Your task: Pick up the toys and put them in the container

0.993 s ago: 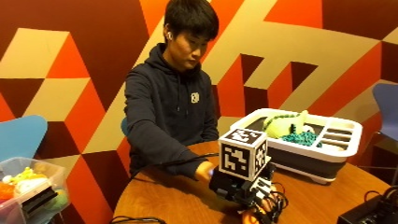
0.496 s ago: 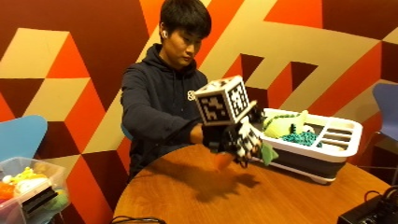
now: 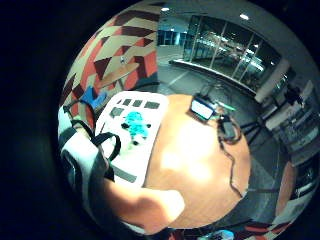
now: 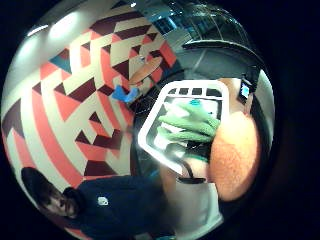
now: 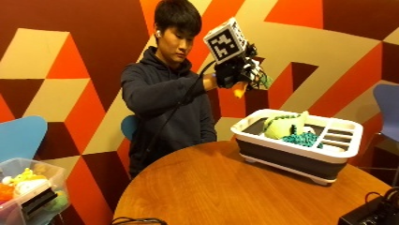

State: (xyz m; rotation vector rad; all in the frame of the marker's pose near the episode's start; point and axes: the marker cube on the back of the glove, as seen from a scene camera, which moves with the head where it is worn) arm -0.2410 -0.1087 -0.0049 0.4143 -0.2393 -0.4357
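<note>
Mostly hidden toy (image 5: pixel 240 90) (gloved fingers (image 5: pixel 232 75))

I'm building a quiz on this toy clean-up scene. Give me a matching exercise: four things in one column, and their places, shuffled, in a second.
Things:
1. gloved right hand
2. white container
3. teal toy
4. clear bin of toys

Places:
A. inside the container
B. raised in the air above the table, holding a green and orange toy
C. beside the round table, low, near a blue chair
D. on the round wooden table

Pairs: 1-B, 2-D, 3-A, 4-C
</note>
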